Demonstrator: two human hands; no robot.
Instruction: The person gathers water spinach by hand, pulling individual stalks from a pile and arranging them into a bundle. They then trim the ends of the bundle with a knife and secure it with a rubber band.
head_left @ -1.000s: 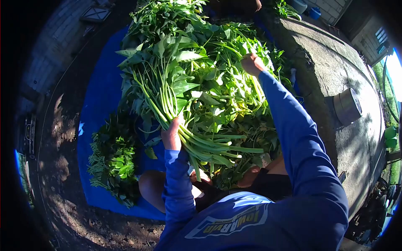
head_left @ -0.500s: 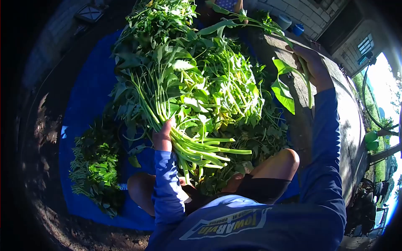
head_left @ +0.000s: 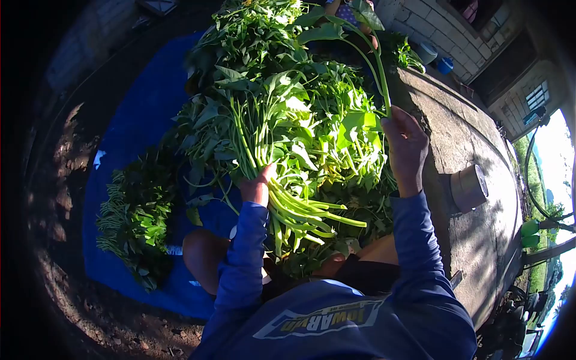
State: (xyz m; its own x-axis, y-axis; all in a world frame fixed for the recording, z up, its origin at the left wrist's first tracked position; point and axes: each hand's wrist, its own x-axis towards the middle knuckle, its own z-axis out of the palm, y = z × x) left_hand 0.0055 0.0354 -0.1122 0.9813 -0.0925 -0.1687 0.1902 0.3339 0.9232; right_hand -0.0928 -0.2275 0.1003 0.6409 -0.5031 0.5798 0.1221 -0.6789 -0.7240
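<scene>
Head view: I'm gathering leafy stems off the big green pile on the blue tarp.
My left hand is clenching the bunch tight; my right hand is pinching one long stem. Best laying it cut-ends level. Concrete ledge, metal can crowding my right.

An outdoor yard: bare soil, blue tarp, concrete ledge, brick wall.
</scene>
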